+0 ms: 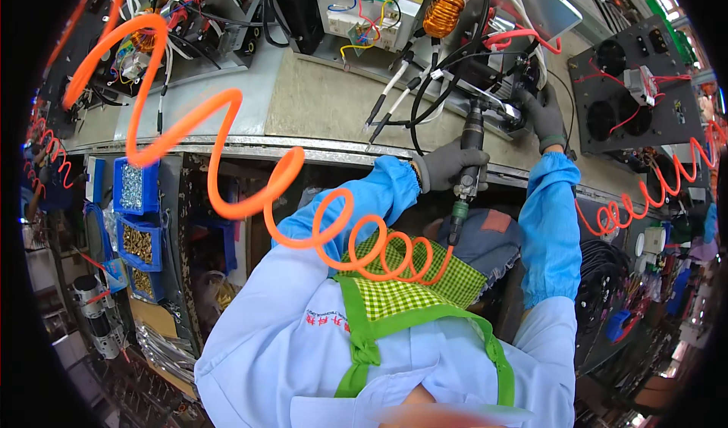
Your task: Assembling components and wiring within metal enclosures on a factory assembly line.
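My left hand (pixel 449 166), in a grey glove, is wrapped round a black pneumatic screwdriver (pixel 472 136). An orange coiled air hose (pixel 284 176) joins the tool's near end. Its far end points at the front edge of an open metal chassis (pixel 497 122) with a copper-wound coil (pixel 444 12) and loose cables. Close beside the tool's tip, my right hand (pixel 544 117), also gloved in grey, has its fingers bent at the chassis's right side. What they pinch there is too small and partly hidden. Black and white cable ends (pixel 385 111) hang over the bench to the left.
Blue bins (pixel 138 187) of small metal fasteners hang below the bench at the left. Another open chassis (pixel 205 34) stands at the far left. A black fan panel (pixel 626 83) is at the right. The orange hose loops across the space before me.
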### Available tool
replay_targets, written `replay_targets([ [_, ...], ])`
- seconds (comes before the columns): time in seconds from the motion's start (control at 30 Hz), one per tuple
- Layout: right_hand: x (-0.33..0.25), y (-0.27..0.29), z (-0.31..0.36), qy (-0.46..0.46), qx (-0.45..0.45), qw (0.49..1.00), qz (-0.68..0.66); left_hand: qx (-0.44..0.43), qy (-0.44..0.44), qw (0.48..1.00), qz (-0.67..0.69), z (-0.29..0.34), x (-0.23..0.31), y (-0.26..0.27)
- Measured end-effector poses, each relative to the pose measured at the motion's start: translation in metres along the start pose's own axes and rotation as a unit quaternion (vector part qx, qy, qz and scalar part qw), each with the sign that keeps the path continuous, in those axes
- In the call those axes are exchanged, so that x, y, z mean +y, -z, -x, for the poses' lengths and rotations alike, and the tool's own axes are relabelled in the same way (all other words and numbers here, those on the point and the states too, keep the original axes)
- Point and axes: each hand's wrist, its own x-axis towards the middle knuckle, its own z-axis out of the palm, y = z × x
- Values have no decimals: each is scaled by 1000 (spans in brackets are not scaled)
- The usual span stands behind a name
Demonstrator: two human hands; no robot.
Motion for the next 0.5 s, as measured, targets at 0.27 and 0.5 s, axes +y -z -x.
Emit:
replay_targets([
  [0.27, -14, -4, 3, -21, -3, 992, -121, 45, 33, 997, -48, -6, 11, -2],
  [0.5, -6, -11, 0, -30, -7, 990, -141, 59, 24, 997, -39, -3, 8, -6],
])
